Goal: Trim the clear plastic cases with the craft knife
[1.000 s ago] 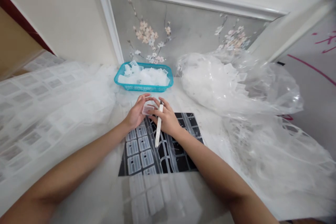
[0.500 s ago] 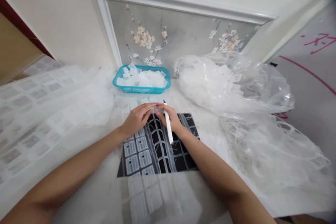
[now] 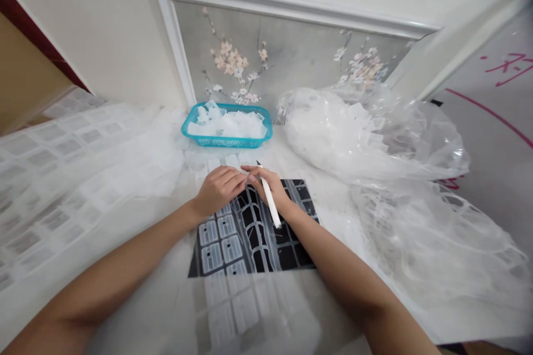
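Note:
My left hand (image 3: pixel 219 189) rests palm down with curled fingers on a clear plastic sheet of moulded cells (image 3: pixel 227 233), which lies over a black mat (image 3: pixel 291 255). My right hand (image 3: pixel 268 186) is closed around a white pen-like tool (image 3: pixel 269 199), its dark tip pointing away from me; the fingertips touch the sheet beside my left hand. Part of the sheet near my hands has its cells gone, leaving an open web. Whether anything lies under my left fingers is hidden.
A teal basket (image 3: pixel 227 141) with several clear plastic pieces stands behind my hands against a framed flower picture (image 3: pixel 287 55). Stacked clear cell sheets (image 3: pixel 75 155) lie on the left. A heap of crumpled cut-out plastic film (image 3: pixel 375 138) fills the right side.
A second ago both hands held a small clear plastic piece above the sheet. Now they are lowered onto the sheet, the piece no longer shows, and the white tool has swung to point away.

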Demonstrator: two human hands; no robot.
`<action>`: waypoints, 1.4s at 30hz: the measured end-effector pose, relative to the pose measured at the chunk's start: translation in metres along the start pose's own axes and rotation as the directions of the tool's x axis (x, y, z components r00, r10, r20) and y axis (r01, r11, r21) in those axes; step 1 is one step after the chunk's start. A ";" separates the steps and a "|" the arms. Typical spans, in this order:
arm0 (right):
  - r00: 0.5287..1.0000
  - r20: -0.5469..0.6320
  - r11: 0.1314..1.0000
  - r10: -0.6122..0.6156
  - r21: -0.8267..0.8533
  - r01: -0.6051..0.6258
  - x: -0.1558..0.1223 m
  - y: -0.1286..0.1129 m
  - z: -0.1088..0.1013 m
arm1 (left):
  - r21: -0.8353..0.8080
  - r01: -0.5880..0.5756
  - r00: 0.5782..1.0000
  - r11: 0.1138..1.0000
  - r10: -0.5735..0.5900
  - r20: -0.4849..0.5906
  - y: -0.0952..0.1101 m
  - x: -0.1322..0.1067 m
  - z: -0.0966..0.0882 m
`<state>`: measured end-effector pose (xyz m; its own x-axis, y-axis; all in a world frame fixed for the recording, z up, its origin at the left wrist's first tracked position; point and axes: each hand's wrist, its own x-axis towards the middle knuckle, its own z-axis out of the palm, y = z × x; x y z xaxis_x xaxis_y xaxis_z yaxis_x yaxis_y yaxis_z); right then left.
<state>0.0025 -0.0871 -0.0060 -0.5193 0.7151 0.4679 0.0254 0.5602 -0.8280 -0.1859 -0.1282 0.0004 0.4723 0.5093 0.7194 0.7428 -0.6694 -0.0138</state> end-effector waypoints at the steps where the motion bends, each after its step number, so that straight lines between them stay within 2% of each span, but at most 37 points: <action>1: 1.000 0.000 1.000 -0.009 -0.015 0.009 0.000 -0.001 0.001 | 0.007 0.014 1.000 1.000 -0.014 0.010 0.001 0.001 0.000; 4: 0.998 -0.010 0.996 -0.064 -0.061 0.063 0.001 -0.004 0.003 | -0.050 0.126 0.990 0.991 -0.129 -0.058 0.005 0.004 0.002; 7: 0.991 -0.029 0.986 -0.133 -0.108 0.129 0.001 -0.007 0.005 | -0.158 0.269 0.949 0.950 -0.290 -0.126 0.007 0.006 0.007; 9: 0.985 -0.029 0.977 -0.171 -0.133 0.165 0.000 -0.009 0.006 | -0.232 0.407 0.892 0.883 -0.439 -0.109 0.004 0.006 0.008; 11: 0.980 -0.022 0.969 -0.199 -0.154 0.193 -0.001 -0.011 0.006 | -0.305 0.549 0.801 0.778 -0.594 -0.072 -0.002 0.005 0.007; 13: 0.976 -0.022 0.964 -0.218 -0.164 0.211 -0.002 -0.013 0.006 | -0.378 0.625 0.728 0.684 -0.685 -0.036 -0.005 0.005 0.003; 16: 0.979 -0.054 0.971 -0.196 -0.151 0.186 -0.003 -0.014 0.004 | -0.558 0.604 0.707 0.569 -0.706 0.045 -0.001 0.009 -0.003; 18: 0.986 -0.073 0.982 -0.152 -0.123 0.142 -0.004 -0.014 0.003 | -0.730 0.569 0.667 0.380 -0.732 0.138 0.008 0.014 -0.006; 21: 0.993 -0.074 0.994 -0.091 -0.060 0.087 -0.004 -0.013 0.002 | -0.860 0.510 0.568 -0.005 -0.749 0.340 0.020 0.021 -0.010; 23: 0.994 -0.080 0.998 -0.069 -0.020 0.068 -0.004 -0.012 0.002 | -0.853 0.495 0.548 -0.166 -0.702 0.455 0.023 0.023 -0.010; 24: 0.994 -0.085 0.998 -0.063 -0.004 0.063 -0.004 -0.012 0.003 | -0.841 0.501 0.556 -0.202 -0.669 0.492 0.022 0.023 -0.010; 26: 0.993 -0.095 0.998 -0.064 0.022 0.067 -0.004 -0.012 0.004 | -0.827 0.521 0.582 -0.211 -0.622 0.525 0.017 0.022 -0.008; 28: 0.993 -0.094 0.996 -0.076 0.047 0.081 -0.005 -0.012 0.006 | -0.824 0.530 0.579 -0.198 -0.625 0.523 0.007 0.019 -0.004; 33: 0.986 -0.156 0.995 -0.064 0.072 0.076 -0.007 -0.020 0.007 | -0.842 0.490 0.472 -0.225 -0.743 0.474 -0.017 0.013 0.001; 35: 0.981 -0.187 0.995 -0.049 0.078 0.064 -0.008 -0.023 0.007 | -0.853 0.482 0.448 -0.200 -0.781 0.436 -0.023 0.012 -0.001; 36: 0.981 -0.193 0.995 -0.033 0.084 0.050 -0.008 -0.024 0.007 | -0.855 0.491 0.449 -0.169 -0.791 0.415 -0.024 0.012 -0.003; 37: 0.980 -0.197 0.996 -0.005 0.090 0.024 -0.007 -0.024 0.007 | -0.849 0.513 0.463 -0.127 -0.791 0.399 -0.025 0.012 -0.005; 39: 0.970 -0.225 0.988 0.094 0.138 -0.064 -0.004 -0.021 0.007 | -0.806 0.592 0.535 -0.024 -0.736 0.415 -0.022 0.014 -0.010; 41: 0.946 -0.234 0.948 0.225 0.276 -0.157 0.002 -0.014 0.005 | -0.719 0.684 0.635 0.119 -0.582 0.508 -0.015 0.017 -0.017; 42: 0.935 -0.212 0.910 0.286 0.365 -0.195 0.005 -0.010 0.003 | -0.664 0.717 0.670 0.213 -0.473 0.572 -0.010 0.019 -0.020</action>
<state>-0.0033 -0.0903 0.0038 -0.2969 0.9170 0.2664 -0.1872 0.2176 -0.9579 -0.1937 -0.1228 0.0284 0.2362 0.9674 0.0918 0.1814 -0.1367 0.9739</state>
